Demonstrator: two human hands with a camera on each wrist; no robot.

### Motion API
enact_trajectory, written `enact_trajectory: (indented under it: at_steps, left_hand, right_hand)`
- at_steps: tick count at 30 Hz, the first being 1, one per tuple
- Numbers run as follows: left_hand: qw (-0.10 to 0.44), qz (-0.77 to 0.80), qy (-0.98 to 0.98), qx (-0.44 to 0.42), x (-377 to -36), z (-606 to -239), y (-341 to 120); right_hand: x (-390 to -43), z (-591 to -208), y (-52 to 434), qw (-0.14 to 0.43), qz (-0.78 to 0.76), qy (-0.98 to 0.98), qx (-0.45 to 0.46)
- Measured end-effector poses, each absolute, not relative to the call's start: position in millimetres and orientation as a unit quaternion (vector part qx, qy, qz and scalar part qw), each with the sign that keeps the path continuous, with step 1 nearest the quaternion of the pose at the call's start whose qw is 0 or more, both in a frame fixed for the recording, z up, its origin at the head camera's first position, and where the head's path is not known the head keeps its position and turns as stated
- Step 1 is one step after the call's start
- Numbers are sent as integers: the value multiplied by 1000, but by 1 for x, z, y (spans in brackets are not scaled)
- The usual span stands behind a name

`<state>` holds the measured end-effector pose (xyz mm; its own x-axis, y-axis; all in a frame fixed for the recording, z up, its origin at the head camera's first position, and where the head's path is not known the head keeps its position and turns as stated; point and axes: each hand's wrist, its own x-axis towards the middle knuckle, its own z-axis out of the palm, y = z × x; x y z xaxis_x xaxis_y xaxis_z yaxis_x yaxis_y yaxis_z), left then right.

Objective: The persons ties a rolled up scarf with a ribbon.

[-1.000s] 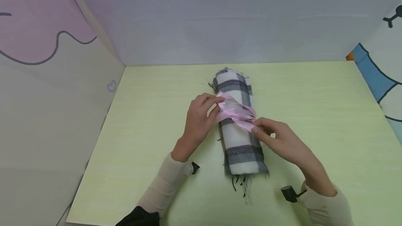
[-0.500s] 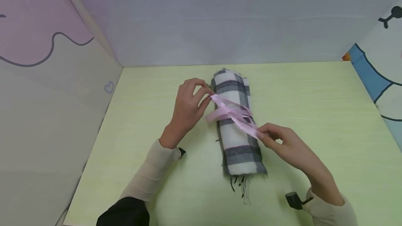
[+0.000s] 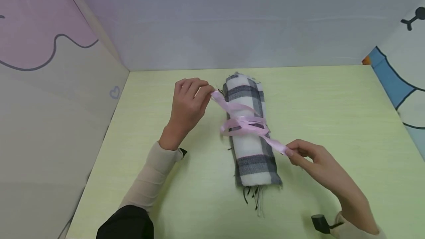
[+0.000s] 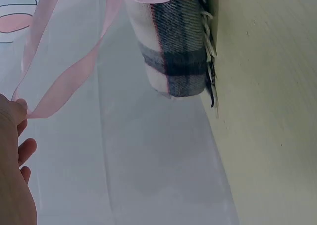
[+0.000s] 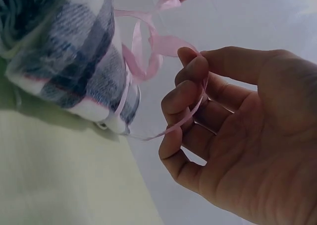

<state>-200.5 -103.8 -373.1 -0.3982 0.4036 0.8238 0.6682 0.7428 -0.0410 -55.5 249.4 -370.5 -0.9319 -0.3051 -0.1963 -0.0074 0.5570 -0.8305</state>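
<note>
A rolled white-and-grey plaid scarf (image 3: 250,132) lies lengthwise on the pale green table (image 3: 332,121), its fringe toward me. A pink ribbon (image 3: 244,123) is wrapped loosely around its middle. My left hand (image 3: 187,102) pinches one ribbon end up and to the left of the roll. My right hand (image 3: 310,158) pinches the other end to the right of the roll, nearer me. In the left wrist view the ribbon (image 4: 64,79) runs from my fingertips to the scarf (image 4: 176,46). In the right wrist view the ribbon (image 5: 153,51) loops between my fingers (image 5: 190,88) and the scarf (image 5: 74,56).
Panel walls close in the table: a pink-and-cream one (image 3: 49,84) on the left, a pale grey one (image 3: 232,21) at the back, a patterned one (image 3: 405,76) on the right. Bare table lies on both sides of the scarf.
Both hands have drawn apart, the left up and leftward, the right down and rightward. The ribbon ends have pulled out longer and the loop on the scarf has slackened.
</note>
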Motion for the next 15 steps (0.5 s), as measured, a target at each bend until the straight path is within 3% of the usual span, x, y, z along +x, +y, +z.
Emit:
enact_trajectory:
  at_steps: [15]
  left_hand:
    - [463, -168, -830, -262, -206, -367, -134]
  right_hand:
    - [-48, -384, 277, 167, -462, 868, -71]
